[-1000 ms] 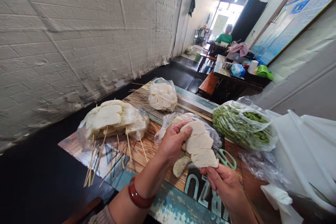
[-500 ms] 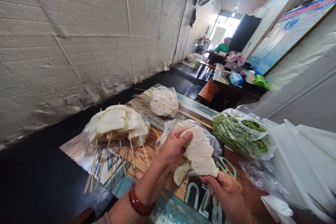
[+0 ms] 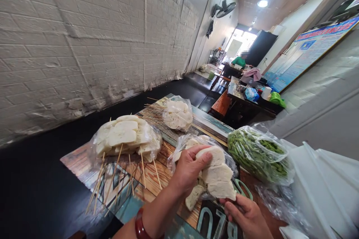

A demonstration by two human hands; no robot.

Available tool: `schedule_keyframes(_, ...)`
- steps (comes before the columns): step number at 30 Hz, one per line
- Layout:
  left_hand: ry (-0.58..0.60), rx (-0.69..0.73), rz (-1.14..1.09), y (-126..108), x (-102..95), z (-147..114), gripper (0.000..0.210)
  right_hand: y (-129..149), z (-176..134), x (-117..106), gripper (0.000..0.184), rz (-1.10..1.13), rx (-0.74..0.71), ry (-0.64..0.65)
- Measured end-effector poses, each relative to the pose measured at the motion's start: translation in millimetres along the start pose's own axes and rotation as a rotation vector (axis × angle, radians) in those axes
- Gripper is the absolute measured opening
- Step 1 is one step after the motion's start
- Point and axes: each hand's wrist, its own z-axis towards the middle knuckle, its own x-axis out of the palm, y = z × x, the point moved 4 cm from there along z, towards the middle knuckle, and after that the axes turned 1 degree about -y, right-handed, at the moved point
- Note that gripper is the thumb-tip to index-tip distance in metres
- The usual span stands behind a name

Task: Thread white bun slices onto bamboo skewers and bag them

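Observation:
My left hand (image 3: 186, 170) grips a row of white, spongy slices that look like steamed bread (image 3: 217, 173), thumb on top and fingers behind. The slices overlap edge to edge and slant down to the right. At their lower end, my right hand (image 3: 244, 211) is closed, fingertips at the edge of the last slice; what it pinches is hidden. Beneath them lies an open clear plastic bag (image 3: 175, 153) with more slices. One loose slice (image 3: 194, 197) with a darker, porous face rests by my left wrist. Green-handled scissors (image 3: 243, 188) lie partly hidden behind the slices.
On the left, skewered white slices (image 3: 123, 132) are piled on a plastic bag, sticks toward me. Another bagged bundle (image 3: 178, 114) lies farther back. Right are a bag of green vegetables (image 3: 258, 153) and white containers (image 3: 322, 179). A person in green (image 3: 239, 61) sits far off.
The slices have shifted slightly right and down, with both hands on them. My right fingers have curled more at the lower end. The camera view has tilted up a little.

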Motion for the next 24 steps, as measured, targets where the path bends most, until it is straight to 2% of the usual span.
schedule_keyframes(7,-0.010,0.012,0.120,1,0.9,-7,0.038,-14,0,10,0.051,0.118,0.092,-0.145)
schedule_keyframes(14,-0.021,0.099,0.324,-11,4.7,-12,0.029,-4,-3,21,0.053,0.187,0.127,-0.308)
schedule_keyframes(24,-0.044,0.134,0.409,-15,7.2,-15,0.028,6,-4,24,0.051,0.180,0.113,-0.306)
